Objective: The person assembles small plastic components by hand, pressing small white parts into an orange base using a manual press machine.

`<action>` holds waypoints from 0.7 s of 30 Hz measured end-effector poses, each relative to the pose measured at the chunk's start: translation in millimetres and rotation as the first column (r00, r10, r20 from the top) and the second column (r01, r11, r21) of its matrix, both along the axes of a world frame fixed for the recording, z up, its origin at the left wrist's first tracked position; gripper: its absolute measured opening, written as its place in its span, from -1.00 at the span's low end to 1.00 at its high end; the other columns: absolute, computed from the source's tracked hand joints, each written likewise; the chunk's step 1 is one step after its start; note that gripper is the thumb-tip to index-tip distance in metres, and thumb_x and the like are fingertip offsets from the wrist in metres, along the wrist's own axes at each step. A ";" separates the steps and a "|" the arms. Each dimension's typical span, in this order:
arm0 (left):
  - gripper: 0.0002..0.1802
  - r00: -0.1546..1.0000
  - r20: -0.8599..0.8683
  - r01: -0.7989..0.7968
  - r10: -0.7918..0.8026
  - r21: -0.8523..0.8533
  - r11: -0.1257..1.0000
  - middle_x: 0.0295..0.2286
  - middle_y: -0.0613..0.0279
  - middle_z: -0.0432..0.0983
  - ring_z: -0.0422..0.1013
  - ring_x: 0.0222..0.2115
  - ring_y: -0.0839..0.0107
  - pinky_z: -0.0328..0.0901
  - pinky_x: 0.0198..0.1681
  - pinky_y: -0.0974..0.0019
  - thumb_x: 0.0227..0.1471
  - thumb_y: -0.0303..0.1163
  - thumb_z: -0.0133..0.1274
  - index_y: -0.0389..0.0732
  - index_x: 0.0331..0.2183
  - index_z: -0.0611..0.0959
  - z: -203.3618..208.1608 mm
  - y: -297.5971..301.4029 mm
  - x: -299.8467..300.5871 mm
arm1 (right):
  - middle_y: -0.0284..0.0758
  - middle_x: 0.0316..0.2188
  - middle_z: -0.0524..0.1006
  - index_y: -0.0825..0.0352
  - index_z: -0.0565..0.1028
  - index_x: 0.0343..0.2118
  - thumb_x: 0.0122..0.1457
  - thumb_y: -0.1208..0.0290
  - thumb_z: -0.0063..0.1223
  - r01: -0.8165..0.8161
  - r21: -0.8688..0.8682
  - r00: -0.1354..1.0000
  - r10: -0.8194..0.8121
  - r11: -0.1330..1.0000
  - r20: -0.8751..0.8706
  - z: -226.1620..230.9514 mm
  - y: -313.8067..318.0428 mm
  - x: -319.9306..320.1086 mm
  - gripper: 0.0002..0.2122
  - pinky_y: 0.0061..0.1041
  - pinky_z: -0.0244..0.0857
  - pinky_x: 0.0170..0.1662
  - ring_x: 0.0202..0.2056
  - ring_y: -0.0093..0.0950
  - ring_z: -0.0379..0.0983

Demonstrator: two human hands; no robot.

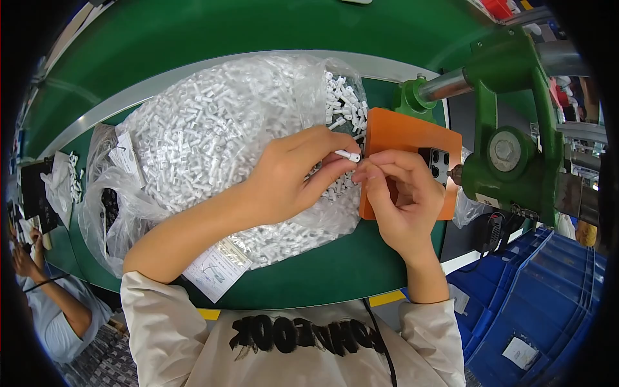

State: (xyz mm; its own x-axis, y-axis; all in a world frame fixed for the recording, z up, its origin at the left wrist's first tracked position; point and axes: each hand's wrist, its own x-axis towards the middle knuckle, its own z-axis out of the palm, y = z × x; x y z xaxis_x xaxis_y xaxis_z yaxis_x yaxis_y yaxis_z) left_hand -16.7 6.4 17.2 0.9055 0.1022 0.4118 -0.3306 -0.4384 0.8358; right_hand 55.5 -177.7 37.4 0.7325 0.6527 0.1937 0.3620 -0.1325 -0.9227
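Between thumb and fingers, my left hand [287, 171] pinches a small white plastic tube-like part [348, 156] with a hole near its end. My right hand [406, 193] is closed in a pinch right beside that part's end; whatever its fingertips hold is too small to make out. Under and behind my left hand lies a large clear plastic bag [213, 122] full of similar white parts. Loose white parts [345, 100] show at the bag's right end. An orange block [393, 129] stands just behind my right hand, with a black metal fixture [437, 161] at its right side.
A green hand press [509, 148] rises on the right. Blue crates [535, 303] stand at the lower right. A paper label [218, 269] lies by the bag's near edge on the green table [309, 284]. At far left, another person's arm [61, 303] shows.
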 end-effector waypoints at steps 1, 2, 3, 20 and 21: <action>-0.80 1.000 -0.003 -0.012 0.013 0.012 1.000 -0.37 0.07 0.55 0.53 -0.46 0.24 0.41 -0.42 0.33 0.00 -0.59 0.18 -0.30 -0.25 0.60 0.4 0.1 -0.3 | -0.22 -0.36 0.60 0.52 0.44 -0.16 0.21 0.73 -0.02 0.000 -0.001 1.000 0.000 1.000 0.000 -1.6 2.3 -1.0 -0.85 -0.59 0.47 -0.21 -0.32 -0.53 0.58; -0.80 1.000 -0.003 -0.013 0.013 0.011 1.000 -0.37 0.07 0.55 0.53 -0.46 0.24 0.41 -0.42 0.33 0.00 -0.59 0.18 -0.30 -0.25 0.60 0.1 -0.2 -0.3 | -0.25 -0.40 0.63 0.51 0.47 -0.20 0.18 0.71 0.05 0.039 0.066 0.999 -0.040 0.997 0.016 -3.6 6.1 -2.2 -0.87 -0.68 0.40 -0.36 -0.42 -0.65 0.53; -0.80 1.000 0.008 -0.023 0.023 0.014 1.000 -0.38 0.08 0.55 0.53 -0.46 0.24 0.41 -0.42 0.32 0.00 -0.60 0.18 -0.31 -0.25 0.60 -0.5 -0.6 0.0 | -0.29 -0.43 0.65 0.49 0.50 -0.25 0.14 0.68 0.12 0.076 0.133 0.996 -0.080 0.988 0.028 -5.2 8.2 -2.6 -0.88 -0.76 0.33 -0.50 -0.53 -0.77 0.48; -0.76 0.954 0.293 -0.154 0.066 0.290 0.944 -0.44 0.18 0.51 0.49 -0.50 0.24 0.38 -0.48 0.27 -0.09 -0.52 0.19 -0.25 -0.28 0.60 -19.1 -2.1 7.8 | -0.30 -0.45 0.65 0.43 0.59 -0.34 0.08 0.63 0.25 0.086 0.046 0.978 -0.093 0.995 0.189 -10.1 6.6 0.2 -0.91 -0.70 0.37 -0.49 -0.55 -0.65 0.52; -0.73 0.934 0.354 -0.185 0.057 0.340 0.922 -0.44 0.18 0.51 0.48 -0.50 0.27 0.36 -0.49 0.29 -0.13 -0.50 0.19 -0.27 -0.27 0.60 -20.5 -1.3 9.0 | -0.30 -0.45 0.65 0.43 0.59 -0.34 0.06 0.63 0.27 0.087 0.047 0.978 -0.094 0.995 0.185 -10.3 6.6 0.3 -0.90 -0.70 0.37 -0.49 -0.55 -0.65 0.52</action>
State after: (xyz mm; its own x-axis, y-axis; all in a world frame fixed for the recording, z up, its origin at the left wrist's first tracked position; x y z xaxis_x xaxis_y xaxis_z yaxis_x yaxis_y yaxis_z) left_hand -7.7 5.1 -3.3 0.7001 -0.0116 0.7139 -0.4839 -0.7430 0.4624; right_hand 55.9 -171.1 27.2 0.7369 0.5745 0.3562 0.5165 -0.1387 -0.8450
